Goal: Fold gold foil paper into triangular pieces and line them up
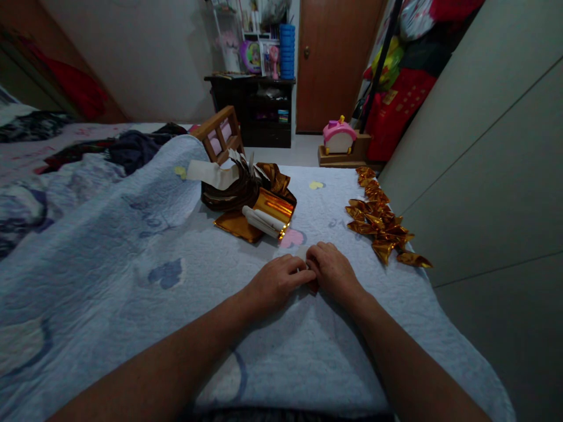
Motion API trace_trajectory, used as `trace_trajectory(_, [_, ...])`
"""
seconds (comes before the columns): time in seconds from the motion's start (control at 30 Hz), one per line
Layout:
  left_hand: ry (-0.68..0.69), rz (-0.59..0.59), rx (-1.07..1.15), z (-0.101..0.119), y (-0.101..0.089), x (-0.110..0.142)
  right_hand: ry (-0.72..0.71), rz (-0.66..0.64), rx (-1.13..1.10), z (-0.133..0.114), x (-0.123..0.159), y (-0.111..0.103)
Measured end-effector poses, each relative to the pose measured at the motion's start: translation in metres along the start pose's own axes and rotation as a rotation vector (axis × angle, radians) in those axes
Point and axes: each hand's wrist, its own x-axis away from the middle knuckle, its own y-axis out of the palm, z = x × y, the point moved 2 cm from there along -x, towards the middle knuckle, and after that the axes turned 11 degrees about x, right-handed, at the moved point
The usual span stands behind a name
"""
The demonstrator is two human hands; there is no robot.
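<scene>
My left hand [278,280] and my right hand [333,271] meet over the light blue quilt [272,363]. Between them is a small sheet of foil paper [313,287], mostly covered by my fingers; a reddish-brown corner sticks out below. The fingers of both hands are bent and closed around it. Just beyond the hands lies a loose stack of gold foil paper [275,205] with white backing, some sheets curled up. To the right, several folded gold foil pieces [380,225] lie in a row of twisted, pointed shapes.
A pale cabinet wall [484,193] runs along the right edge of the quilt. Crumpled clothes [136,146] lie to the left. Beyond the far edge are a small wooden chair back [220,133], a pink toy [339,136], a dark shelf [268,111] and a brown door [336,64].
</scene>
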Motion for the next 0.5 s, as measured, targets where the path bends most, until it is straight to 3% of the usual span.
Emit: trace_trajectory(0.5, [-0.091,-0.036,0.014,-0.0012,0.0034,-0.0013,0.003,-0.028,-0.010,-0.0025,0.0014,-0.0052])
